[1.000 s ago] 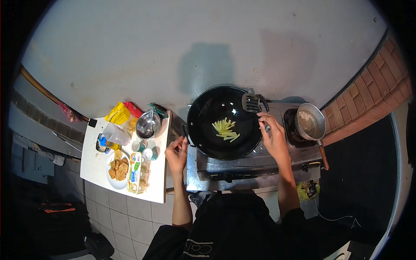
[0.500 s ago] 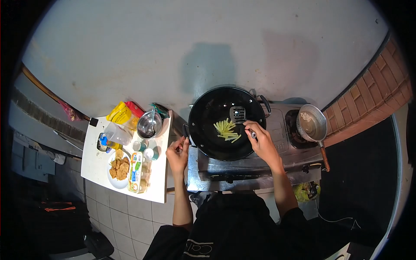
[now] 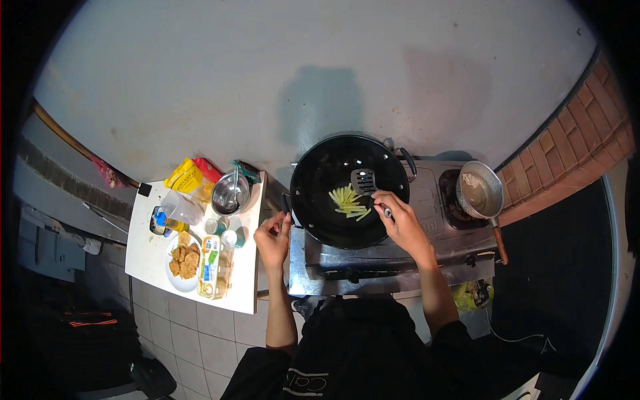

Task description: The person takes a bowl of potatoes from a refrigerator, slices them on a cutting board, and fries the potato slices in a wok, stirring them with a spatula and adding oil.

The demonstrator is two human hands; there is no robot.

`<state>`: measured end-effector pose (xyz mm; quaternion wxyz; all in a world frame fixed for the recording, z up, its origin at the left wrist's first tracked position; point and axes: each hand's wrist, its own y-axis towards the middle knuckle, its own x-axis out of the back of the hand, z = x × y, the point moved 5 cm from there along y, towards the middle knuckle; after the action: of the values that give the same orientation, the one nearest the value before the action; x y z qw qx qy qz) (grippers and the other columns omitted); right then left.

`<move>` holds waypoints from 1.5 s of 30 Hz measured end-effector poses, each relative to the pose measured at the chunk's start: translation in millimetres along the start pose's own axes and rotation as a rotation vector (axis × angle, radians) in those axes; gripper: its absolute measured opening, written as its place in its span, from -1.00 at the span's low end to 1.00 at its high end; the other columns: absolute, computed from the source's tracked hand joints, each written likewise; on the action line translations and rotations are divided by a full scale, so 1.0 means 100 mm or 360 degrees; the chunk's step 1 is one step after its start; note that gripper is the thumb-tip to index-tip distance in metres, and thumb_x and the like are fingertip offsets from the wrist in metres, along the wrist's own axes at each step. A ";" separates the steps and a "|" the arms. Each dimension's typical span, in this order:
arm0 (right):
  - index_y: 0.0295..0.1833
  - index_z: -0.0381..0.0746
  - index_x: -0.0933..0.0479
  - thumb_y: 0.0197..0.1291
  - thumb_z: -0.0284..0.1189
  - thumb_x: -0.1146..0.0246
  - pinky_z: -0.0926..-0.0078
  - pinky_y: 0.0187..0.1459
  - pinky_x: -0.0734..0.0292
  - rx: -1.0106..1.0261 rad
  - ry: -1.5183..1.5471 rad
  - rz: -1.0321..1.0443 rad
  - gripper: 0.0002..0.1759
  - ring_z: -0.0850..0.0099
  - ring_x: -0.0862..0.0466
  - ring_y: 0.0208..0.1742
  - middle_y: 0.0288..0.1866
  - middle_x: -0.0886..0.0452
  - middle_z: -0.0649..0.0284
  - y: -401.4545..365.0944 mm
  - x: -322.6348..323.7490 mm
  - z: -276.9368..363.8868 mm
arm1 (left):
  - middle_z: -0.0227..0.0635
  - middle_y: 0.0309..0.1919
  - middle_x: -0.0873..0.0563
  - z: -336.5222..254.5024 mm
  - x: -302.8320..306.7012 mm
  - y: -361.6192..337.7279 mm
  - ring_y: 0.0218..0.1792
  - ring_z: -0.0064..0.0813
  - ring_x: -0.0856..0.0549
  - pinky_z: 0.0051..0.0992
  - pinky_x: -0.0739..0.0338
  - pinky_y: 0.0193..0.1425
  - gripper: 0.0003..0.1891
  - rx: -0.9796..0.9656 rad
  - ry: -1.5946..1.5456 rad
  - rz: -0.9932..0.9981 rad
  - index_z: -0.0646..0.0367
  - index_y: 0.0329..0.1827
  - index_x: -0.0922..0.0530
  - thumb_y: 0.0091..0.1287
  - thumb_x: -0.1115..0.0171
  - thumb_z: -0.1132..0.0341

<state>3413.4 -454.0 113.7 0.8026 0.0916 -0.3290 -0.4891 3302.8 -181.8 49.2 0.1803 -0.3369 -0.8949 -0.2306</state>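
Observation:
A wide black wok (image 3: 333, 230) sits on the stove in front of me. Pale green vegetable strips (image 3: 347, 201) lie in a loose heap on its bottom. My right hand (image 3: 398, 219) is closed around the handle of a slotted spatula (image 3: 363, 181), whose head is inside the wok at the upper right edge of the strips. On the other side, my left hand (image 3: 273, 239) is closed with thumb and fingers at the wok's left handle (image 3: 287, 203). Part of that handle is hidden by the fingers.
A saucepan (image 3: 492, 195) with a wooden handle stands on the right burner. The white side table (image 3: 150, 250) at left bears a plate of fried food (image 3: 185, 260), an egg carton (image 3: 209, 265), a steel bowl (image 3: 230, 193) and a yellow bag (image 3: 183, 177). A brick ledge (image 3: 567, 160) runs along the right.
The spatula head has shifted slightly left and down, closer to the strips, and my right hand has moved a little with it. My left hand stays at the wok handle.

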 end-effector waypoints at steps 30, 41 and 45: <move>-0.13 -0.40 -0.44 0.19 -0.67 -0.19 0.27 -0.07 -0.53 0.0192 -0.0281 0.0051 -0.86 -0.06 -0.60 -0.04 0.13 -0.57 0.00 0.18 0.27 -0.24 | -0.53 -0.68 -0.39 -0.05 0.00 0.00 -0.58 -0.72 -0.31 -0.63 -0.24 -0.49 -0.76 0.0085 -0.0055 0.0038 0.35 -0.15 -0.70 0.20 -0.42 0.38; -0.12 -0.40 -0.48 0.20 -0.66 -0.22 0.35 -0.06 -0.54 0.0245 -0.0244 -0.0276 -0.86 0.04 -0.65 -0.05 0.04 -0.61 0.03 0.28 0.33 -0.12 | -0.52 -0.66 -0.41 0.02 -0.01 0.00 -0.57 -0.71 -0.32 -0.64 -0.26 -0.48 -0.75 0.0130 -0.0104 0.0066 0.36 -0.14 -0.69 0.19 -0.43 0.38; -0.15 -0.39 -0.50 0.18 -0.66 -0.26 0.40 -0.09 -0.55 0.0122 -0.0298 -0.0508 -0.87 0.06 -0.67 -0.10 -0.09 -0.63 0.03 0.18 0.47 -0.06 | -0.52 -0.66 -0.41 0.04 -0.02 0.00 -0.57 -0.71 -0.33 -0.64 -0.26 -0.48 -0.74 0.0139 -0.0120 0.0083 0.36 -0.13 -0.69 0.20 -0.43 0.37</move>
<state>3444.0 -485.9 138.4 0.6766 0.1272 -0.4019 -0.6037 3303.7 -180.4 45.2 0.1669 -0.3604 -0.9011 -0.1737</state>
